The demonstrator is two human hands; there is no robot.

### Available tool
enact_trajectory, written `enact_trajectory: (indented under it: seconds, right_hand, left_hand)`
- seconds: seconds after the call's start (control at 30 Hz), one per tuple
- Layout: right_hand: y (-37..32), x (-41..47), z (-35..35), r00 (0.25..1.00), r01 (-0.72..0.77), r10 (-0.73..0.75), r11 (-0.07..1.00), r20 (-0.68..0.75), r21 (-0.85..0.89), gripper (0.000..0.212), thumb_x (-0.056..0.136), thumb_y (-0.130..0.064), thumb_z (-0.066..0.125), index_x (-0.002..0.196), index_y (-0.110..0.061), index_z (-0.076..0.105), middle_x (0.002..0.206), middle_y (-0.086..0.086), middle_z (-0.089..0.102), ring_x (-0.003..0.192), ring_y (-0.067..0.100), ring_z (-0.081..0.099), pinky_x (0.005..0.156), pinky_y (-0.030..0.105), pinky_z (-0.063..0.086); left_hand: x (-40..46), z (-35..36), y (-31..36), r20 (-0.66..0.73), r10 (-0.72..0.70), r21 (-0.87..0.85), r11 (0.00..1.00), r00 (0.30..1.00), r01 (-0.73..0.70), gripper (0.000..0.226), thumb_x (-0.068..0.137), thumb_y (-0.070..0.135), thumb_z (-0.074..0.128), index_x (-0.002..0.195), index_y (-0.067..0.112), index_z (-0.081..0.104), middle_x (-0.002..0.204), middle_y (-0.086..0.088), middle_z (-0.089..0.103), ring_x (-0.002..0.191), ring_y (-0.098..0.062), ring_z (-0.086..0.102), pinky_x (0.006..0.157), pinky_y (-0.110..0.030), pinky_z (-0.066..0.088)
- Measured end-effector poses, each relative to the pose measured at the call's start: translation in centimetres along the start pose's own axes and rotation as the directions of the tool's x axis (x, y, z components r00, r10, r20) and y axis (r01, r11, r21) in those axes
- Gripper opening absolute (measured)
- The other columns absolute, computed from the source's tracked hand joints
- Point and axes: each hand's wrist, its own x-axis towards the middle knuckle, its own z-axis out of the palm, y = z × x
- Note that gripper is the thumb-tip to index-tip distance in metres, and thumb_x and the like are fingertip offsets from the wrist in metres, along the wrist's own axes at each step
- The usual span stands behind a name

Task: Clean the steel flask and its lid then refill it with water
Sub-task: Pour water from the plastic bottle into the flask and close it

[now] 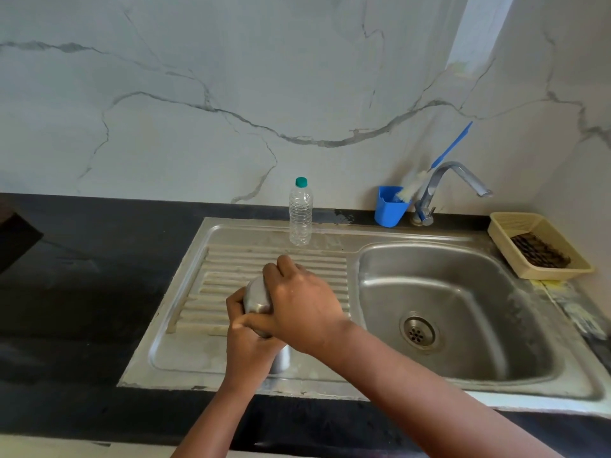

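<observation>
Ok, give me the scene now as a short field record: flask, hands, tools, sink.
flask: steel flask over the drainboard, held in both hands
left hand: grips the flask body
right hand: fingers wrapped over the flask's top
water bottle: upright, capped
brush: in blue cup
tap: no water seen
sink basin: nothing inside

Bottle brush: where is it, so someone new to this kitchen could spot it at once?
Start at the steel tap behind the sink basin. Just left of its base stands a blue cup against the marble wall. The bottle brush leans out of it, white bristles down, and its long blue handle is the only thing slanting up the wall.
</observation>
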Motion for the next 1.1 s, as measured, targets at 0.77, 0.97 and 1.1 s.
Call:
enact_trajectory:
  seconds: [0.77,0.97,1.1]
  right_hand:
    - [1.4,1.9,-4.2,0.892,0.107,-0.260,0.916,0.369,0.386,0.057,0.083,-0.016,0.069,0.136,-0.027,0.051,0.133,-0.002,0.051,0.123,0.017,0.046,0.102,0.035,0.043]
    - [0.9,1.6,-3.5,0.902,0.135,-0.211,0.967,0.377,0.217,0.050,0.085,-0.010,0.062,0.132,-0.028,0.057,0.128,0.003,0.047,0.104,0.026,0.057,0.087,0.038,0.051]
    - [-0.4,1.7,-3.1,0.948,0.128,-0.093,0.987,0.305,-0.098,0.048,0.091,-0.048,0.057,0.128,-0.017,0.051,0.118,0.007,0.047,0.092,0.029,0.060,0.072,0.038,0.051]
  left_hand:
    - [0.1,-0.4,-0.8,-0.008,-0.061,0.014,0.998,0.998,0.061,0.081,0.067,-0.012,0.082,0.109,0.046,0.044,0.089,-0.012,0.069,0.074,-0.023,0.071,0.067,-0.025,0.056]
    - [0.1,-0.5,-0.8,-0.001,-0.038,0.032,0.999,0.999,0.038,0.081,0.066,-0.010,0.084,0.108,0.047,0.044,0.098,-0.009,0.070,0.082,-0.020,0.073,0.070,-0.023,0.057]
    - [0.0,-0.4,-0.4,-0.001,-0.014,0.003,1.000,1.000,0.014,0.079,0.065,-0.012,0.084,0.105,0.044,0.046,0.104,-0.016,0.066,0.078,-0.015,0.073,0.065,-0.017,0.055]
